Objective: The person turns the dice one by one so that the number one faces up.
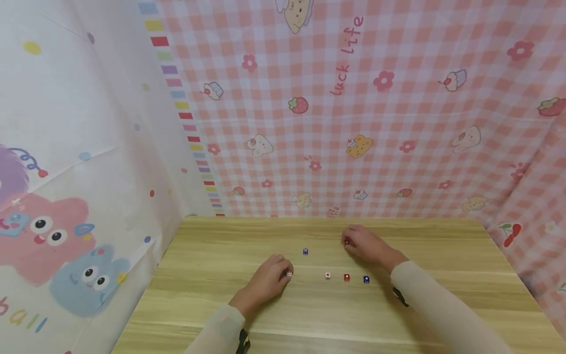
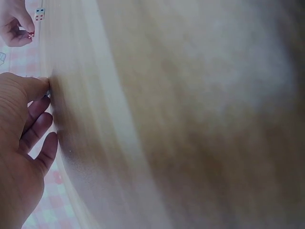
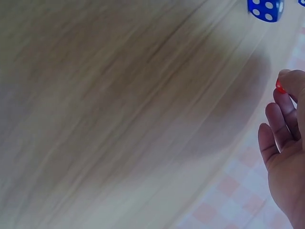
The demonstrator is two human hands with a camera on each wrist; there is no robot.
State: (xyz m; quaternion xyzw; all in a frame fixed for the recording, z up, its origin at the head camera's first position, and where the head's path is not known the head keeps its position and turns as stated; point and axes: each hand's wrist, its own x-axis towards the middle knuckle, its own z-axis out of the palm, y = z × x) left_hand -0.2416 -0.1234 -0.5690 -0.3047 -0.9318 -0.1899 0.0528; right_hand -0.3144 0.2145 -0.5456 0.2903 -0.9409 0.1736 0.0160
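My left hand (image 1: 267, 278) pinches a white die (image 1: 289, 274) between thumb and index finger, low over the wooden table. In the left wrist view the thumb and finger of that hand (image 2: 28, 124) nearly cover the die. Farther back on the right, my right hand (image 1: 366, 244) pinches a red die (image 3: 280, 86) by its fingertips, the other fingers loosely bent. Between the hands lies a blue die (image 1: 305, 251). Nearer me, a second white die (image 1: 327, 276), a second red die (image 1: 347, 277) and another blue die (image 1: 366, 279) sit spaced out in a row.
The wooden table (image 1: 309, 314) ends at the back against a pink checked cloth (image 1: 283, 128). A white cloth with cartoon figures (image 1: 110, 162) hangs along the left side, and more pink cloth (image 1: 537, 216) borders the right.
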